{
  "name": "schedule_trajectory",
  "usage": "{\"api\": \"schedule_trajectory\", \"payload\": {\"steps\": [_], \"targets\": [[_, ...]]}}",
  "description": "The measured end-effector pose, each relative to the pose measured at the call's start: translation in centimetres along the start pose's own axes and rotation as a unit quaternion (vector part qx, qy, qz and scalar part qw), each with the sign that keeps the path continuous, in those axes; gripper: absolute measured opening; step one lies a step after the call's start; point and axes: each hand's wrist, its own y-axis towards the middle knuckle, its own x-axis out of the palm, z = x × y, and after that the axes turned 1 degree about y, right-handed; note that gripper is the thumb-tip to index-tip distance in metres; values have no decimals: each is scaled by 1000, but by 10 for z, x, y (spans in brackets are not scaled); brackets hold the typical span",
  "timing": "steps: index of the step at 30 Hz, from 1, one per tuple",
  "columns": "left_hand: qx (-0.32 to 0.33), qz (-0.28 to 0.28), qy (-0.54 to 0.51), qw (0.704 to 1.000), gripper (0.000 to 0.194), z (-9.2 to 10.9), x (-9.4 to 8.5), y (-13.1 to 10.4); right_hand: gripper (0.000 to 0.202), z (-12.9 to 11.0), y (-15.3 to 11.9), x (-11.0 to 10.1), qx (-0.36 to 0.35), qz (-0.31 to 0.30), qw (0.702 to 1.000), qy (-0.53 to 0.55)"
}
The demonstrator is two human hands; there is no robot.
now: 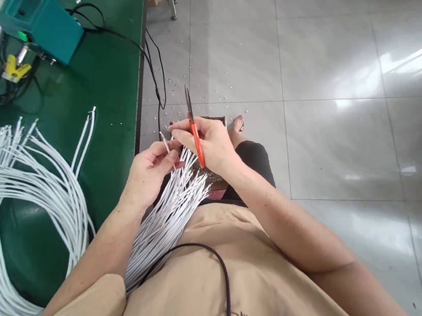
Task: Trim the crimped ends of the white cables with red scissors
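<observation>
My left hand (153, 170) pinches a white cable (167, 147) between thumb and fingers, its tip pointing up and away from me. Just to the right, my right hand (211, 142) holds red-handled scissors (196, 142) against the palm, with the narrow dark blades pointing forward. The thumb and index finger of that hand come together close to the cable's tip; whether they touch anything is too small to tell. Below both hands, a bundle of white cables (171, 209) lies across my lap, its ends fanned out.
On the green table (109, 83) at the left are coiled white cables (57, 192), a teal machine (43, 27), a yellow clip (15, 68) and black cords. The table edge runs beside my left hand. Small bits are scattered on the tiled floor (321, 57).
</observation>
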Motion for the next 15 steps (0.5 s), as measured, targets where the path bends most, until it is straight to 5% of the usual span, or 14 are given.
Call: {"api": "schedule_trajectory", "payload": {"steps": [5,8,11,15], "targets": [[-38,-38,-27,998,35,6,0,-2,23,-5,5,-7,47,-91,995,10],[-4,-7,-56,998,43,7,0,-1,26,-5,2,-6,65,-122,988,62],[47,44,-36,997,45,6,-2,2,28,-2,-2,-5,60,-99,992,53],[71,74,27,994,33,6,-5,3,26,6,-6,-8,16,-17,983,-183]]}}
